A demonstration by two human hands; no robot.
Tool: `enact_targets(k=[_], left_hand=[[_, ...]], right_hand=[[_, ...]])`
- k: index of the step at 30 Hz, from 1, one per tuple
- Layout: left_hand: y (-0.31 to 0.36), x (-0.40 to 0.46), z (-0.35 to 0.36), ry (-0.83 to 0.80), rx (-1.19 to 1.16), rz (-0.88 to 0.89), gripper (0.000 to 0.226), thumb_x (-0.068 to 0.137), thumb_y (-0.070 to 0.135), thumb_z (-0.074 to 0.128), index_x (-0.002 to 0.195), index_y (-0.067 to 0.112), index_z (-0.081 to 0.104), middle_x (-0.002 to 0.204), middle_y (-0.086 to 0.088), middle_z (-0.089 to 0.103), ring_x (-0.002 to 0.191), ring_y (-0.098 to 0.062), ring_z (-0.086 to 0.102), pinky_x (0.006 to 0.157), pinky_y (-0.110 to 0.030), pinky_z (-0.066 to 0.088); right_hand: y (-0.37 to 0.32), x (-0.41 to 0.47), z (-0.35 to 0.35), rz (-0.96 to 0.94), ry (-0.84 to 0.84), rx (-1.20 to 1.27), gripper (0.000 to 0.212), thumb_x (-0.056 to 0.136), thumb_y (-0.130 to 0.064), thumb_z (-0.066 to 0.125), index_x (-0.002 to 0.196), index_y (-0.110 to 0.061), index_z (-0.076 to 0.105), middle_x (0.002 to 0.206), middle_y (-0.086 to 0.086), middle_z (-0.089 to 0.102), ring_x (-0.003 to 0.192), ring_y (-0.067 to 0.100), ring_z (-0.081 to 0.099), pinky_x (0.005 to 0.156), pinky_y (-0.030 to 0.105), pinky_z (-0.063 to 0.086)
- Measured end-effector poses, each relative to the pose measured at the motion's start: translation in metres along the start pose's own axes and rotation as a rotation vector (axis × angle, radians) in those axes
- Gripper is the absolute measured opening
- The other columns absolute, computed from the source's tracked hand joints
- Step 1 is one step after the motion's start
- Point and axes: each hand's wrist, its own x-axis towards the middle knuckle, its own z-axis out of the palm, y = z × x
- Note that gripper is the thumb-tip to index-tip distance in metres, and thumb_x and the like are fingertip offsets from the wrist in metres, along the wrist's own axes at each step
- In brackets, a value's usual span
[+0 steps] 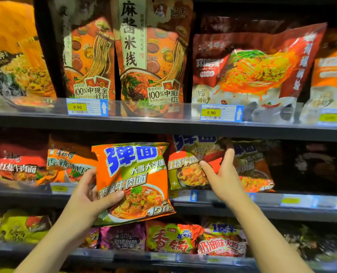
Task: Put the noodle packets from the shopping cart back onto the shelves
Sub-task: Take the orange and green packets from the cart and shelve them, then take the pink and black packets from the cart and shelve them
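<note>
**Noodle packet held at the middle shelf, right hand among the stock**

Nearest the camera: two bare forearms reach up from the bottom edge toward the shelving. Left hand [88, 191] grips an orange-and-green noodle packet [133, 182] by its lower left side, thumb across the front, fingers behind. Packet is upright, tilted a little, held in the air in front of the middle shelf [281, 208], its lower edge overlapping the shelf's front rail. Blue characters across the top, bowl of beef noodles printed below.

Right hand [223, 180] is just right of the held packet, fingers straight and spread, gripping nothing. Its fingertips reach in between two shelved packets [185, 170] of the same orange-and-green design and touch or nearly touch them; I cannot tell whether it presses on them. The right-hand one leans to the right.

Same shelf, further left: red and orange packets [45, 166] standing in a row behind the rail. Far right of this shelf is dark; contents unreadable.

Below: lower shelf [163, 257] with yellow, purple and red packets, partly blurred.

Above and furthest: upper shelf [153, 119] with tall orange pouches [149, 56] of rice noodles and a red-and-white bag [252, 71] leaning to the right. Two price tags [86, 107] on its rail read 9.90, each with a white up-arrow.
</note>
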Motion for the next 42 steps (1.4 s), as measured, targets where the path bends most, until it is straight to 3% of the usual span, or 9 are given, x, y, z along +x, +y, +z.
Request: enact_targets(k=[2,7,9,12,19,27,31,37,42], left_hand=[[-0.001,-0.002,0.001,-0.014,0.009,-0.005,0.096,0.034,0.041,0.103,0.119,0.035,0.060,0.119,-0.004,0.073,0.107,-0.025,0.073,0.074,-0.041,0.064],[0.001,-0.009,0.007,-0.036,-0.013,-0.003,0.090,0.038,0.036,0.104,0.117,0.036,0.061,0.116,-0.004,0.073,0.103,-0.024,0.074,0.067,-0.037,0.064],[0.002,-0.011,0.008,-0.034,-0.046,-0.006,0.075,0.057,0.020,0.098,0.119,0.034,0.060,0.115,-0.005,0.073,0.101,-0.024,0.074,0.066,-0.035,0.063],[0.003,-0.014,0.007,-0.048,-0.037,-0.009,0.098,0.033,0.036,0.104,0.120,0.035,0.059,0.113,-0.003,0.074,0.102,-0.025,0.074,0.067,-0.036,0.064],[-0.001,-0.009,-0.003,-0.019,-0.040,-0.006,0.099,0.036,0.034,0.103,0.124,0.033,0.058,0.118,-0.007,0.072,0.105,-0.028,0.073,0.070,-0.038,0.064],[-0.003,-0.012,-0.013,0.034,-0.054,0.009,0.084,0.059,0.020,0.099,0.130,0.032,0.055,0.123,-0.006,0.071,0.112,-0.028,0.070,0.085,-0.048,0.061],[-0.004,-0.015,-0.014,0.029,-0.061,0.003,0.088,0.057,0.024,0.099,0.131,0.036,0.053,0.124,-0.006,0.070,0.113,-0.029,0.070,0.090,-0.056,0.058],[0.000,-0.015,0.001,-0.013,-0.047,0.017,0.070,0.069,0.007,0.083,0.128,0.030,0.054,0.115,-0.004,0.073,0.106,-0.023,0.073,0.070,-0.036,0.064],[0.001,-0.016,0.007,-0.063,-0.058,0.008,0.109,0.031,0.038,0.105,0.127,0.029,0.055,0.113,-0.003,0.075,0.103,-0.023,0.074,0.068,-0.036,0.064]], right_hand=[[0.001,-0.006,0.003,-0.058,0.000,-0.152,0.058,0.105,-0.041,0.049,0.149,-0.038,0.012,0.123,-0.003,0.031,0.099,0.021,0.051,0.087,0.039,0.046],[-0.006,-0.016,0.010,-0.122,-0.038,-0.351,0.034,0.108,-0.043,0.033,0.139,-0.052,0.025,0.129,0.007,0.026,0.091,0.029,0.056,0.082,0.047,0.055],[-0.003,-0.020,0.007,-0.075,-0.124,-0.342,0.045,0.102,-0.057,0.039,0.144,-0.054,0.022,0.137,0.001,0.018,0.111,0.034,0.055,0.092,0.048,0.052],[-0.004,-0.025,0.003,-0.063,-0.220,-0.373,0.085,0.079,-0.079,0.060,0.147,-0.058,0.015,0.145,-0.008,0.005,0.135,0.037,0.042,0.099,0.048,0.048],[-0.008,-0.012,0.020,-0.051,-0.151,-0.519,0.093,0.075,-0.079,0.065,0.146,-0.049,0.013,0.140,0.009,0.019,0.128,0.035,0.045,0.076,0.036,0.046],[-0.019,0.001,0.031,0.020,-0.269,-0.632,0.097,0.077,-0.078,0.064,0.153,-0.035,0.021,0.140,0.016,0.035,0.132,0.035,0.036,0.097,0.046,0.049],[-0.013,-0.003,0.012,0.023,-0.411,-0.566,0.092,0.083,-0.079,0.056,0.156,-0.044,0.012,0.150,0.015,0.024,0.142,0.037,0.026,0.109,0.051,0.042],[-0.009,-0.009,0.005,0.009,-0.448,-0.413,0.071,0.097,-0.061,0.053,0.155,-0.054,0.013,0.156,0.007,0.011,0.144,0.038,0.032,0.112,0.050,0.041],[-0.003,-0.009,0.014,0.026,-0.380,-0.363,0.054,0.100,-0.064,0.042,0.148,-0.061,0.018,0.155,0.009,0.017,0.142,0.038,0.036,0.111,0.054,0.042]])
